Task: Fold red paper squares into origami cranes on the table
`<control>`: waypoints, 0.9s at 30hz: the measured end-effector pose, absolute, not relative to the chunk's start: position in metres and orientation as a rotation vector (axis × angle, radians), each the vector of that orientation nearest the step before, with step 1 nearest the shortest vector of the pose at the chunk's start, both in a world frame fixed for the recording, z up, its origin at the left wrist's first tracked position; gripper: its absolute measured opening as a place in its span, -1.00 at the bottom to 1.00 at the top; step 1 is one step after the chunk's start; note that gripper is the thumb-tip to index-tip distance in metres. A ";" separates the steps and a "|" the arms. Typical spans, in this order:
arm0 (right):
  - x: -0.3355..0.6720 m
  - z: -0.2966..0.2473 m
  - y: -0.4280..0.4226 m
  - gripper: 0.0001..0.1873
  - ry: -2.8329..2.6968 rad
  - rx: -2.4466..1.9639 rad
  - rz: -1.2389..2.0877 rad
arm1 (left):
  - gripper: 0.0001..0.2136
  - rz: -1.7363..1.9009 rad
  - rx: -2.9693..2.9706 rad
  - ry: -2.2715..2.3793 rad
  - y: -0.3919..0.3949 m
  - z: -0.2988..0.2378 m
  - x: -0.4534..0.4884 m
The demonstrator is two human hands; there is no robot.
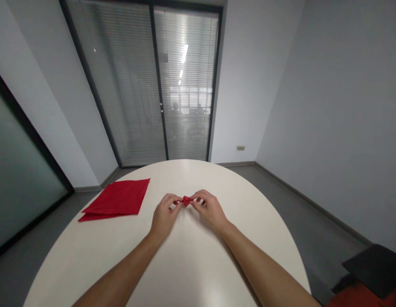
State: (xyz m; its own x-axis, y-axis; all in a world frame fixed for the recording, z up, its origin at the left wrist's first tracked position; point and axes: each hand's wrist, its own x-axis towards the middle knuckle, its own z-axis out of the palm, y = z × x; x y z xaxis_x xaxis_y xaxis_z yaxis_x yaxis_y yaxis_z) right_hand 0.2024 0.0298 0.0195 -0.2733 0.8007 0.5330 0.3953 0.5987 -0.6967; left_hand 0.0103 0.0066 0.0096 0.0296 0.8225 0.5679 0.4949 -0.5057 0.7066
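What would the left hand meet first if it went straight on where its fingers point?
The red piece that the left hand pinches; just beyond, probably the right hand, though depth is unclear.

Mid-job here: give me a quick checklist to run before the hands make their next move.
1. Left hand gripping the small red piece: ok, pinched at its left side.
2. Right hand gripping it too: ok, pinched at its right side.
3. Folded red material away from the hands: ok, it lies on the table left of them.
4. Small red piece lifted off the table: cannot tell from this angle.
5. Its folds neat and tight: cannot tell, too small.
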 end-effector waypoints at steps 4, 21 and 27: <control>0.202 0.020 0.027 -0.90 -1.897 -0.959 0.544 | -0.89 1.450 1.987 1.345 0.007 0.009 0.010; 0.200 0.021 0.027 -0.85 -1.879 -0.978 0.719 | -0.83 1.351 1.907 1.333 0.009 0.007 0.013; 0.200 0.016 0.032 -0.81 -1.743 -0.975 0.817 | -0.78 1.400 1.884 1.357 0.010 0.007 0.014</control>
